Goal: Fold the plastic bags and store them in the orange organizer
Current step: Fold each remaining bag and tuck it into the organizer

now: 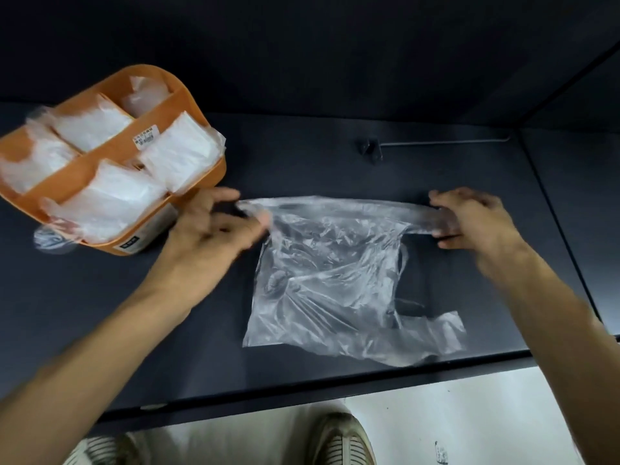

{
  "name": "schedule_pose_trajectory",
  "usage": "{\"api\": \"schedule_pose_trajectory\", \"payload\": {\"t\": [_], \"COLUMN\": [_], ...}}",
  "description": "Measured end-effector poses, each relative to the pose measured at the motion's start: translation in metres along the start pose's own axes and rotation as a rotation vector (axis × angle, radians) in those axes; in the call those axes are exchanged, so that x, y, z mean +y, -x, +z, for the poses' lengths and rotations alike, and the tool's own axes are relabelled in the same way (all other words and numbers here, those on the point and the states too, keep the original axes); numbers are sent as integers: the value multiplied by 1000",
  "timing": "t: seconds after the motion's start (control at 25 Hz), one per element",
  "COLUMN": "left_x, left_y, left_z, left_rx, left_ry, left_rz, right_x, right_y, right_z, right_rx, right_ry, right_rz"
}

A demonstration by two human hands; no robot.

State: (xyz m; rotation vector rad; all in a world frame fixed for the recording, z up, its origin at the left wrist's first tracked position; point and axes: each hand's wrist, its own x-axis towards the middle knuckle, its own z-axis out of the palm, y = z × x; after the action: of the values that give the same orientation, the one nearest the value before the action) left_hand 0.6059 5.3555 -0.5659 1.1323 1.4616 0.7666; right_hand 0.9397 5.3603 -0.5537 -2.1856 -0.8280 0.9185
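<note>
A clear plastic bag [332,283] lies spread on the dark table, its handles toward the right. My left hand [214,226] pinches the bag's far left corner. My right hand [469,216] grips the far right end, at a handle. The far edge of the bag is stretched taut between the two hands and looks rolled over. The orange organizer [186,102] stands at the left, just beyond my left hand. Its compartments hold several folded clear bags [174,152].
The dark table [335,370] ends at a front edge near me, with my shoes [339,437] on the white floor below. A thin metal rod on a small bracket [372,149] lies at the back right. A dark wall rises behind the table.
</note>
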Motion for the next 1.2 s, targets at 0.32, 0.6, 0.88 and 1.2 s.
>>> {"api": "schedule_pose_trajectory", "payload": {"t": [0.32, 0.6, 0.88, 1.2], "left_x": [2, 7, 4, 10], "left_y": [10, 6, -1, -5], "left_z": [8, 0, -18, -20], "left_rx": [-275, -171, -63, -60], "left_ry": [-173, -69, 189, 106], "left_rz": [191, 126, 6, 96], "right_x": [-57, -55, -42, -61], "right_y": [49, 43, 23, 21], "right_z": [64, 87, 67, 70], "right_rx": [-444, -658, -449, -514], "right_ry": [329, -12, -483, -425], "right_rz": [-695, -320, -170, -247]}}
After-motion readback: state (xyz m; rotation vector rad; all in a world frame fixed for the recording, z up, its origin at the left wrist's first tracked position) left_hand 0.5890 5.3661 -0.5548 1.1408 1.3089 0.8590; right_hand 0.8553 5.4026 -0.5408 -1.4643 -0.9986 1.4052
